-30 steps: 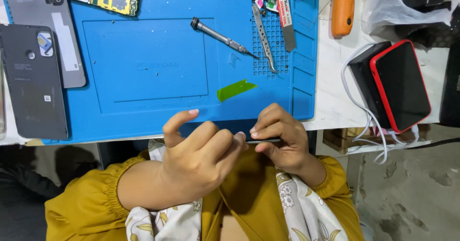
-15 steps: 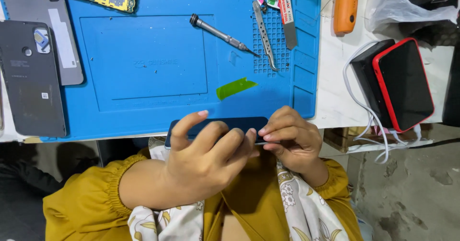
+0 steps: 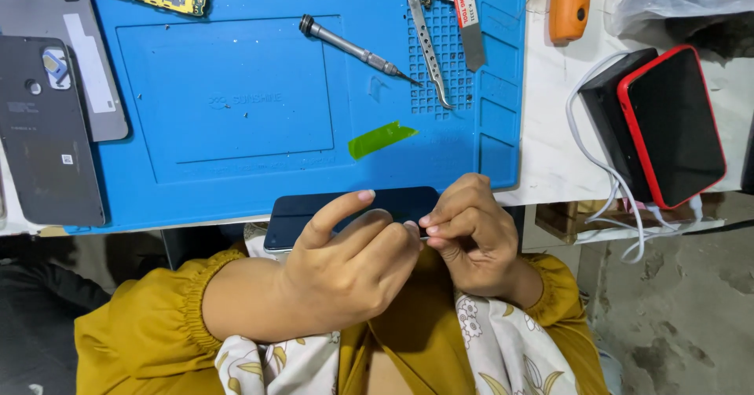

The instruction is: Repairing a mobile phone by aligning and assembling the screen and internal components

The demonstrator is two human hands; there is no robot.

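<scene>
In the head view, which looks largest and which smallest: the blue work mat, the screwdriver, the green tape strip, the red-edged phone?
1. Blue work mat, by far the largest.
2. Red-edged phone.
3. Screwdriver, longer than the tape but thin.
4. Green tape strip, smallest.
Screwdriver and tape are close in visible area, so their order is unsure.

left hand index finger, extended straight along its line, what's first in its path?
Probably the green tape strip on the blue mat. The left hand points its index up-right across the dark phone it holds; depth is unclear.

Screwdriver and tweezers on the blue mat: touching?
Cannot tell. In the head view the screwdriver tip ends right beside the tweezers on the blue mat; neither contact nor a gap shows plainly.
</scene>
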